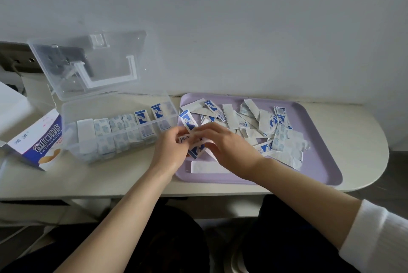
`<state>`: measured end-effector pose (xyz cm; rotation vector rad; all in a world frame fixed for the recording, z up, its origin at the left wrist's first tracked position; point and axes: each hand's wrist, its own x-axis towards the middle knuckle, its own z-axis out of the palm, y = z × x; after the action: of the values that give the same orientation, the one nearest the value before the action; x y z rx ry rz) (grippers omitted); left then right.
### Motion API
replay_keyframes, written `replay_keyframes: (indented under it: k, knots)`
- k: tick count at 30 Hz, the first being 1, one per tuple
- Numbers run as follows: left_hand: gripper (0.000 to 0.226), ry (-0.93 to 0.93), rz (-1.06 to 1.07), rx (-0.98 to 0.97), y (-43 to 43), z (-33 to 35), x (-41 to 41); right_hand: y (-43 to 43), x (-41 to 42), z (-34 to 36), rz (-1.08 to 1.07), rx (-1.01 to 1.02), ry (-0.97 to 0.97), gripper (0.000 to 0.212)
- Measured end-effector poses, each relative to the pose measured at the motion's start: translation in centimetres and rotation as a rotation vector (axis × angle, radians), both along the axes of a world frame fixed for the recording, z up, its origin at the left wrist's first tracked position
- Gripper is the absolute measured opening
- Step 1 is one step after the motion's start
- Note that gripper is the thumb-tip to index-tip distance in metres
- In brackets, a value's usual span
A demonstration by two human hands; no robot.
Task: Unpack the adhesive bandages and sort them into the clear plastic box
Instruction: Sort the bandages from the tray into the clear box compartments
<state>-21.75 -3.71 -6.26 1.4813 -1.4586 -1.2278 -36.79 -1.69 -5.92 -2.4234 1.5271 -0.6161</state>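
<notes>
A cream table (110, 178) stands against a pale wall. On its left side sits the clear plastic box (70, 140), with its lid (88, 63) hinged up and leaning back. Inside the box a row of filed bandages (114, 131) stands on edge, side by side, most pale and 2 at the right end showing blue print. Just left of the box lies an opened blue and white carton (42, 142). Just right of the box lies a lilac tray (320, 162). A loose pile (265, 127) of blue and white wrapped bandages is scattered over the tray's far and middle parts, many overlapping. A plain white strip (209, 167) lies flat near the tray's near left corner, its right end hidden under the right forearm. Both bare forearms reach in from the near edge, and the right one ends in a pushed-up white sleeve (375, 239). The hands meet over the tray's left end and hide that part of it. The left hand (170, 149) and right hand (225, 144) both have curled fingers and together pinch a small held bundle (194, 147) of wrapped bandages. 1 of these pokes up towards the far side between the hands. How many bandages the bundle holds cannot be told.
</notes>
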Motion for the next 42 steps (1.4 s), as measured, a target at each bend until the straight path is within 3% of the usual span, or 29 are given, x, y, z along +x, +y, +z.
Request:
replay_keyframes:
  k: [6,10,18,24,27,31,35,38,42]
  knots:
    - [0.014,-0.336,-0.089,-0.32,0.4,0.4,-0.2,-0.3,-0.4,0.5,-0.199,0.058,0.048,0.062]
    - [0.012,-0.458,-0.15,-0.453,0.8,0.4,-0.3,-0.5,-0.8,0.2,-0.205,0.086,0.118,0.059]
    - [0.009,-0.363,-0.122,-0.471,1.0,0.7,0.0,-0.8,-0.7,0.6,-0.221,0.037,0.136,0.026]
    - [0.021,-0.24,-0.05,-0.58,1.2,1.9,0.0,-0.6,-0.5,1.1,-0.191,-0.124,0.217,0.017]
    - [0.006,-0.256,-0.061,-0.697,1.3,2.6,0.1,-0.5,-0.4,1.2,-0.17,-0.245,0.26,0.022]
    - [0.01,-0.294,0.002,-0.599,1.1,2.1,1.1,-0.6,-0.5,0.8,-0.15,-0.256,0.32,0.027]
    - [0.007,-0.532,0.011,-0.487,1.0,1.2,2.0,-0.6,-0.6,0.5,-0.126,-0.146,0.332,0.014]
    - [0.012,-0.673,-0.032,-0.445,0.9,0.6,2.4,-0.7,-1.0,-0.3,-0.058,-0.034,0.371,0.027]
    - [0.024,-0.804,-0.113,-0.451,1.2,0.0,2.4,-0.7,-0.7,-0.9,-0.052,0.03,0.373,0.029]
